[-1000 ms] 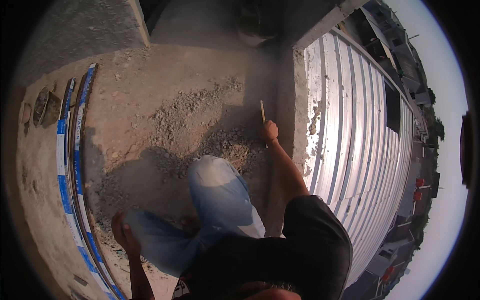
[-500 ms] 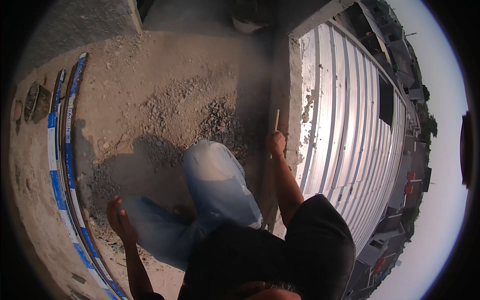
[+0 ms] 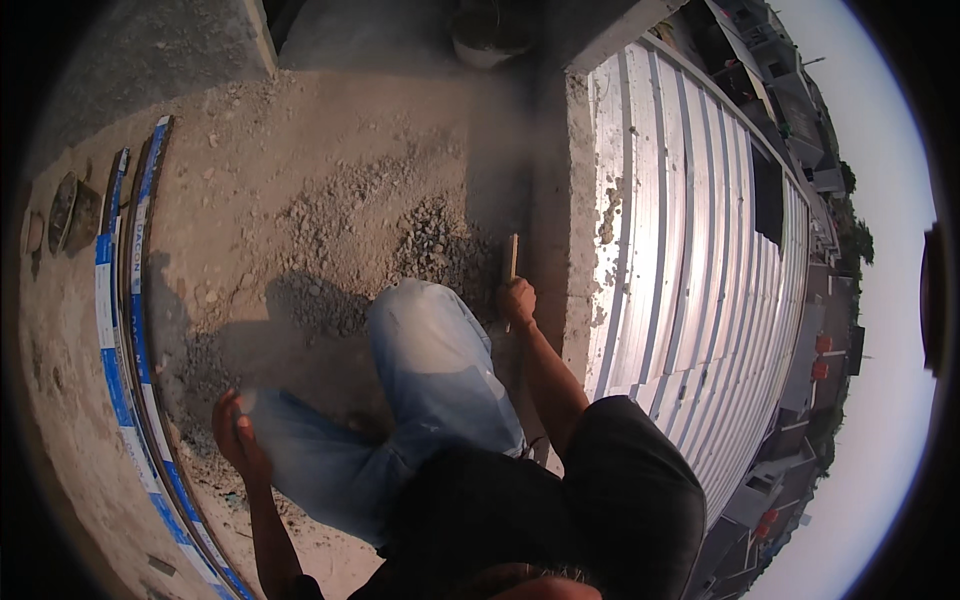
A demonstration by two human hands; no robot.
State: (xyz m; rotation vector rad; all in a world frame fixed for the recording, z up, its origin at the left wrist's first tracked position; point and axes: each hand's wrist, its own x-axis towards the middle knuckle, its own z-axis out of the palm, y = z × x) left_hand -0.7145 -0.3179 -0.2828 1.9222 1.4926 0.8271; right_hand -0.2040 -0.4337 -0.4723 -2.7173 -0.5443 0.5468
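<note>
The right hand (image 3: 517,302), just off the middle of the view toward three o'clock, is clenched round a pale stick (image 3: 513,255). The stick's longer end points up toward twelve and a short end shows below the fist, toward six; no lettering can be made out on it. Fist and stick are between the rubble (image 3: 430,235), toward eleven, and the low wall (image 3: 578,200), toward one. Whether the stick touches the ground cannot be told.

The left hand (image 3: 240,437), at eight o'clock, grasps nothing: its fingers are loosely bent, just beside the knee of the jeans (image 3: 425,345). Whether it touches the cloth is unclear.

The readable print is on the long strips (image 3: 140,290), which curve from ten o'clock down to between seven and eight. Their faces carry a label in alternating blue and white blocks, with one word in capitals repeated along the length, dark blue on the white parts. The strips lie side by side on the dusty floor (image 3: 230,180).

Between nine and ten, past the strips, is a dirty pan (image 3: 75,215). A bucket (image 3: 490,45) stands in shade at twelve. Beyond the low wall, a ribbed metal roof (image 3: 690,250) spreads from one to four.
</note>
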